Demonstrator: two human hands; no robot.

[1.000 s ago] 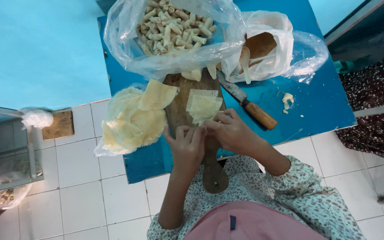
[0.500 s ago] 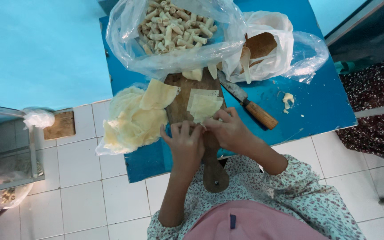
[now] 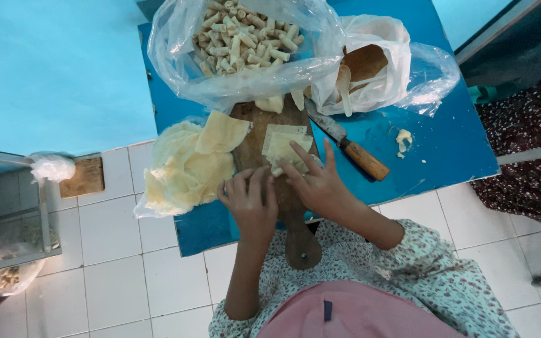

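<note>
Item: wooden cutting board (image 3: pixel 283 206), paddle-shaped, laid lengthwise on a blue table (image 3: pixel 446 144), its handle pointing to the near edge toward the person, which puts the working face within easy reach of both hands. On the board's near half: a pale wrapper being rolled (image 3: pixel 281 168), lying under the fingertips. Left hand (image 3: pixel 252 203): fingers curled down over the roll's left end, pressing rather than clenching. Right hand (image 3: pixel 320 184): fingers spread and extended over the right end, flat on the wrapper; neither hand lifts it. Just beyond the roll: a small stack of square wrappers (image 3: pixel 286 143), apparently set there as the next to draw from. Left of the board, overhanging the table edge: an open clear bag of loose wrapper sheets (image 3: pixel 186 166), one sheet lapping onto the board. Far side: a large clear bag of finished small rolls (image 3: pixel 242 34), out of the working space. Right of the board: a wooden-handled knife (image 3: pixel 345 144), lying idle, blade toward the far side. Far right: a white bag with a brown wooden piece and a spoon (image 3: pixel 361 69). Floor: white tile.
</note>
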